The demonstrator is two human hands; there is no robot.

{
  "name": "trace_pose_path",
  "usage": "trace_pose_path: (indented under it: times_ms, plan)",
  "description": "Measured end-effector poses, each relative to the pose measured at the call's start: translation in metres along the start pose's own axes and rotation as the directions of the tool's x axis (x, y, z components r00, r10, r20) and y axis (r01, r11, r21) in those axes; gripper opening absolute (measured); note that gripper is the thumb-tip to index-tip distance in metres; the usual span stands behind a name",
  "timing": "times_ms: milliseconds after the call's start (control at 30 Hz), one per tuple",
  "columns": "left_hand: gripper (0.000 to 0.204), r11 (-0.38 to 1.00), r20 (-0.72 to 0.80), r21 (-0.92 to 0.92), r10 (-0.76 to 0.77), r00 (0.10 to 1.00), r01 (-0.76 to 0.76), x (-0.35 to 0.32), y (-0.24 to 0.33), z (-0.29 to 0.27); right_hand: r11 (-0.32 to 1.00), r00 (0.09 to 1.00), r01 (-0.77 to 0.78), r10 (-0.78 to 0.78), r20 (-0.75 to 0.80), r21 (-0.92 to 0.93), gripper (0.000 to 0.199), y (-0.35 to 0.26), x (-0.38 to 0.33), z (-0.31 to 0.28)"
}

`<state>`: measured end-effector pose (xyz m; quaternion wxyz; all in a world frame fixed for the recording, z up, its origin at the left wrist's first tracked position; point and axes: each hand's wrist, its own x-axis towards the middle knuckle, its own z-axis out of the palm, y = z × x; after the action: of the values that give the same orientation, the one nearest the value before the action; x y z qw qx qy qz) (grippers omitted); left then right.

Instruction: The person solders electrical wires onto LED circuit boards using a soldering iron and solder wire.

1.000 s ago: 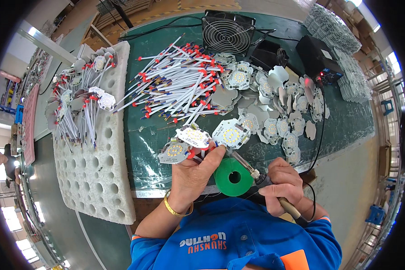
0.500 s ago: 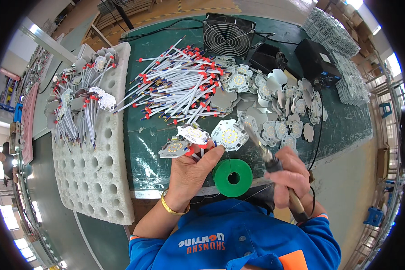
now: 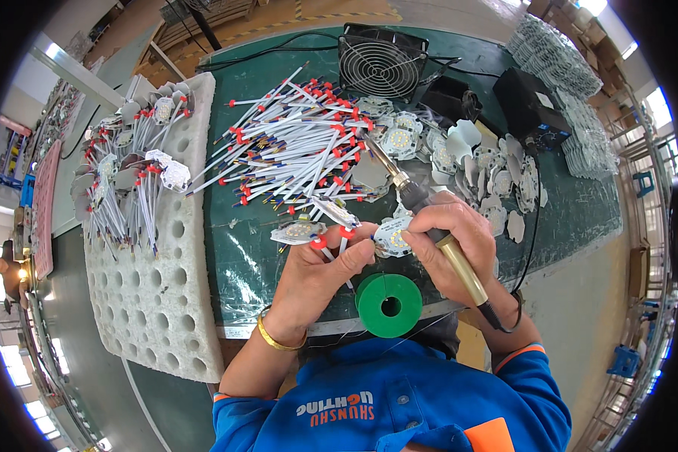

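Observation:
Held in my left hand (image 3: 316, 277) are two wired LED boards (image 3: 297, 231), with white leads and red rings between the fingers. My right hand (image 3: 463, 242) grips a soldering iron (image 3: 453, 261), its tip pointing up and left over the right edge of the wire heap. With thumb and finger the same hand also touches another LED board (image 3: 392, 238), whose left edge meets my left fingertips; whether a lead is joined there is hidden. Below both hands stands a green solder spool (image 3: 371, 305), with thin wire rising from it.
White leads with red rings (image 3: 294, 151) form a heap on the green bench. Loose LED boards (image 3: 497, 184) lie at right. Behind are a fan (image 3: 380, 68) and a black box (image 3: 531, 109). Wired boards rest on a perforated foam block (image 3: 154, 320) at left.
My right hand has moved left and up to the LED board, swinging the iron's tip farther left. That board and the held ones have tilted, and my left hand has shifted slightly.

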<state>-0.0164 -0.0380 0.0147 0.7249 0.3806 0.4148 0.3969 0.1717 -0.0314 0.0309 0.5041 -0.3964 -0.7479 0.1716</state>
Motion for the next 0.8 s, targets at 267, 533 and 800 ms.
trace_pose_path:
  times_ms: [267,533,800]
  plan:
    - [0.024,0.992,0.083,-0.119,-0.03,0.996,0.04,0.0,0.003,-0.001,0.994,0.992,0.077,-0.084,-0.089,-0.08,0.025,0.002,-0.007,0.009]
    - [0.016,0.994,0.026,-0.097,-0.055,0.998,0.057,-0.002,0.004,0.003,0.988,0.983,0.137,-0.144,-0.113,-0.069,0.022,-0.002,-0.018,0.009]
    - [0.03,0.99,0.087,-0.095,-0.093,0.992,0.101,0.001,0.004,0.001,0.98,0.979,0.158,-0.172,-0.114,-0.117,0.024,-0.005,-0.025,0.008]
